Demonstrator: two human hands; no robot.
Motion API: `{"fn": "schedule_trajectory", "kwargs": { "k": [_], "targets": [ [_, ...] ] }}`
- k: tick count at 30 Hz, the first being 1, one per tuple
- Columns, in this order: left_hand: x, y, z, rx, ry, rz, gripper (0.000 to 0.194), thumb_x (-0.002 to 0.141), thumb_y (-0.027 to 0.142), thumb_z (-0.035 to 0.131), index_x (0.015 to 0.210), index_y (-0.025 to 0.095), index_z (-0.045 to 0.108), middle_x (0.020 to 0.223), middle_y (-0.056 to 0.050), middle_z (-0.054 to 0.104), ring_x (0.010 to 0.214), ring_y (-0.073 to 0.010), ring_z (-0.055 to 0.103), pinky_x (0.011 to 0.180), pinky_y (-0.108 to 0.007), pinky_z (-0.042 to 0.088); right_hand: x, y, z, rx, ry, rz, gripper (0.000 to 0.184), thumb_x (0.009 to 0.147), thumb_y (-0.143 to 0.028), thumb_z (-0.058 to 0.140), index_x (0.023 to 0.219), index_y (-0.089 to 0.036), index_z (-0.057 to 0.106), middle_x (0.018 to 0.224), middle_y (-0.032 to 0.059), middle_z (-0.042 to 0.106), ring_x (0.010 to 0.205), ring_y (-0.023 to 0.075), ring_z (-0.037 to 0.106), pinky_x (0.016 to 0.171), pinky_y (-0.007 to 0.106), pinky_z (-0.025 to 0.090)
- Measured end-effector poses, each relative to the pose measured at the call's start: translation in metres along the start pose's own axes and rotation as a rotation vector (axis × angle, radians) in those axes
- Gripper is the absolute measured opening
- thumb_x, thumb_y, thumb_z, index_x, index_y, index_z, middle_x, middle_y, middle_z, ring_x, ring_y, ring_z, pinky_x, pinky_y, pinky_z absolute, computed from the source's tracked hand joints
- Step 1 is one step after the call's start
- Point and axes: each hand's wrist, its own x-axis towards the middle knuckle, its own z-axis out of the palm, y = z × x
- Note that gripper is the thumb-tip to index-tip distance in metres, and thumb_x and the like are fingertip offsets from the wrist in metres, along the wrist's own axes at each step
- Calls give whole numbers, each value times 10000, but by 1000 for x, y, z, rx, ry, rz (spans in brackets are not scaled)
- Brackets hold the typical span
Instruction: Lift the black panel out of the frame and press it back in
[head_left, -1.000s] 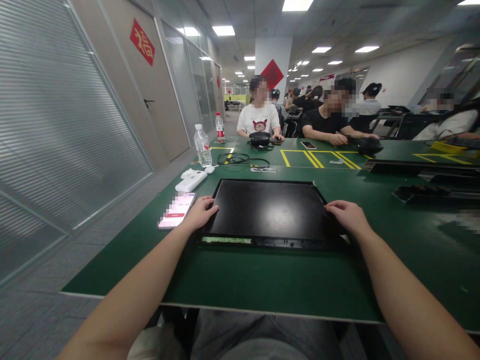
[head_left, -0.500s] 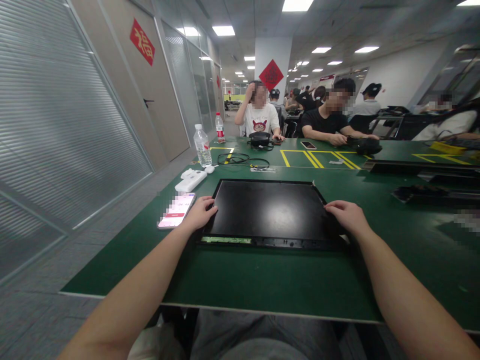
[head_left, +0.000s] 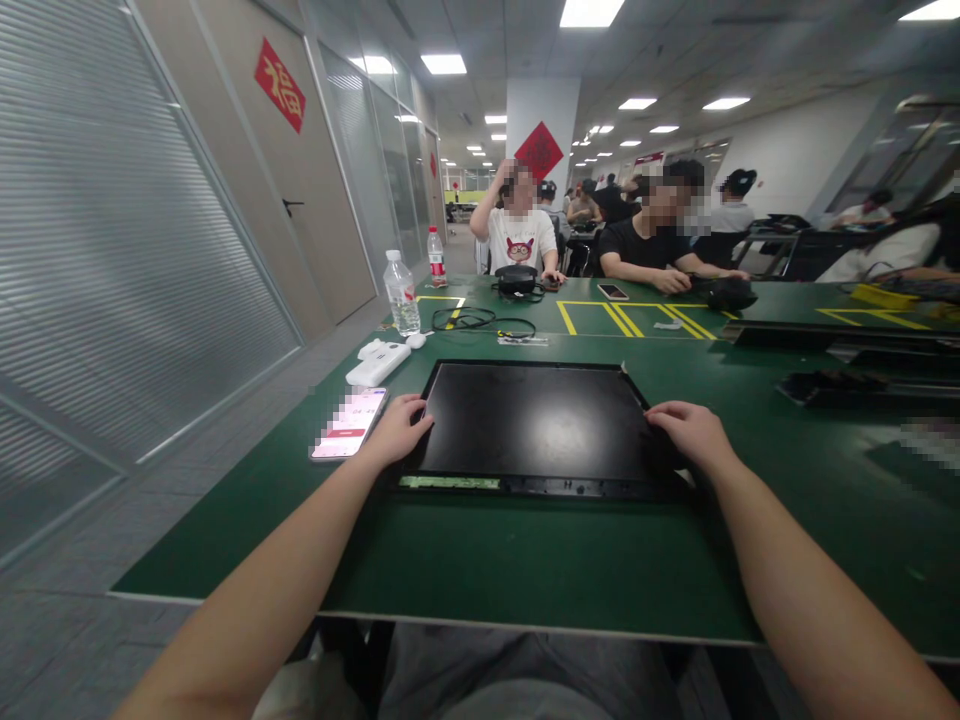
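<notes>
A flat black display panel point(head_left: 536, 425) lies on the green table point(head_left: 525, 560) in front of me, with a thin green circuit strip point(head_left: 448, 482) along its near edge. My left hand point(head_left: 397, 432) grips the panel's left edge, fingers curled over it. My right hand point(head_left: 688, 432) grips the right edge the same way. A phone point(head_left: 349, 423) with a lit screen lies just left of my left hand.
A white device point(head_left: 377, 362), a water bottle point(head_left: 401, 293) and a black cable point(head_left: 480, 320) lie behind the panel. Dark parts point(head_left: 832, 385) sit to the right. Several people sit at the far side, with headsets point(head_left: 519, 279) and a phone point(head_left: 615, 292).
Both hands stay on the panel's edges. The view has tipped slightly. A person at the far side has raised a hand to the head.
</notes>
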Motion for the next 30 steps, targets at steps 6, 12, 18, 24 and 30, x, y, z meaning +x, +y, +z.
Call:
{"fn": "schedule_trajectory", "kwargs": {
  "k": [6,12,18,24,30],
  "targets": [
    [-6,6,-8,-38,-2,30,677,865,489,611,1456,160,572,1461,-183,599,1353,-370,571,1137,-528,464,-2,-2,0,-18,-12,0,251,690,-410,633,765,-242,803,852,71,788,868,272,708,787,365,506],
    [-14,12,-21,-4,-214,243,682,752,629,748,1315,246,712,1566,-159,535,1460,-412,462,1207,-567,361,-4,-3,1,-49,3,-28,225,712,-376,625,759,-242,800,815,69,779,834,262,708,760,350,509],
    [-18,19,-35,-22,-290,280,656,698,585,822,1288,307,750,1604,-112,522,1476,-394,465,1201,-533,385,-5,-6,1,-50,13,-34,199,705,-353,629,738,-250,796,788,59,774,816,257,707,761,345,516],
    [-18,17,-47,-15,-413,271,693,672,513,855,1332,337,735,1633,-94,498,1502,-389,442,1209,-521,370,-6,-9,-1,-57,0,-15,209,702,-348,621,748,-246,798,804,61,779,839,261,708,789,353,515],
    [-17,14,-54,-20,-494,254,764,663,465,856,1398,341,687,1629,-80,509,1517,-370,428,1222,-504,349,-6,-9,-1,-49,-17,5,211,705,-350,623,764,-242,795,825,63,780,848,259,712,814,357,527]
  ]
}}
